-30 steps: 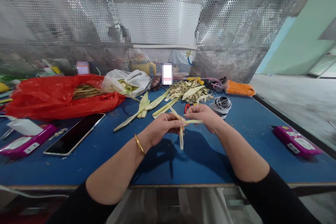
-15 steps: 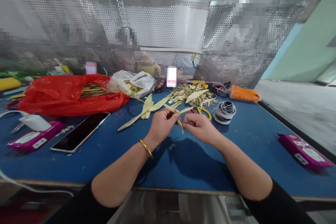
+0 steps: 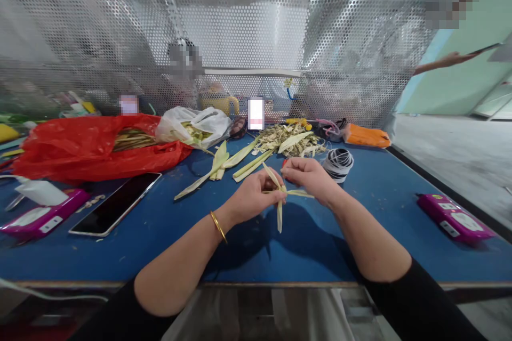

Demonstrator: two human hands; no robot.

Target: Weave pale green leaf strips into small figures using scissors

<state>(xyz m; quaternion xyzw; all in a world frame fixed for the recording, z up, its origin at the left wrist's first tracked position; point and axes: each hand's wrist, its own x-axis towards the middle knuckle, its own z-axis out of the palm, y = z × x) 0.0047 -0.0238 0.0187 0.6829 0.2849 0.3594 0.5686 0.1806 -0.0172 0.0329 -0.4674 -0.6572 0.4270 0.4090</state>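
Pale strips of dried leaf crossed into a star-like shape (image 3: pixel 280 217) are pinched at the centre by my left hand (image 3: pixel 248 196), with ends sticking up, right and down. Just right of and above the strips is my right hand (image 3: pixel 314 180), its fingers curled and thumb pressed in. Whether anything thin is between those fingertips I cannot make out. A bit of red handle (image 3: pixel 284 163) shows beside them. Behind the right hand stands a spool of white and black cord (image 3: pixel 339 164). Loose leaves (image 3: pixel 218 165) and a cut leaf piece (image 3: pixel 251 166) lie beyond my left hand.
A heap of leaf scraps (image 3: pixel 290 138) lies at the back, near an orange packet (image 3: pixel 367 135). Leftward are a red plastic bag (image 3: pixel 76 144), a white bag (image 3: pixel 194 125), a phone (image 3: pixel 116 205) and a purple power strip (image 3: pixel 44 218); another power strip (image 3: pixel 454 218) is right.
My left hand has moved slightly right and down, turning the strips so the crossed shape shows. My right hand has lifted away a little. A person with a phone has appeared at right.
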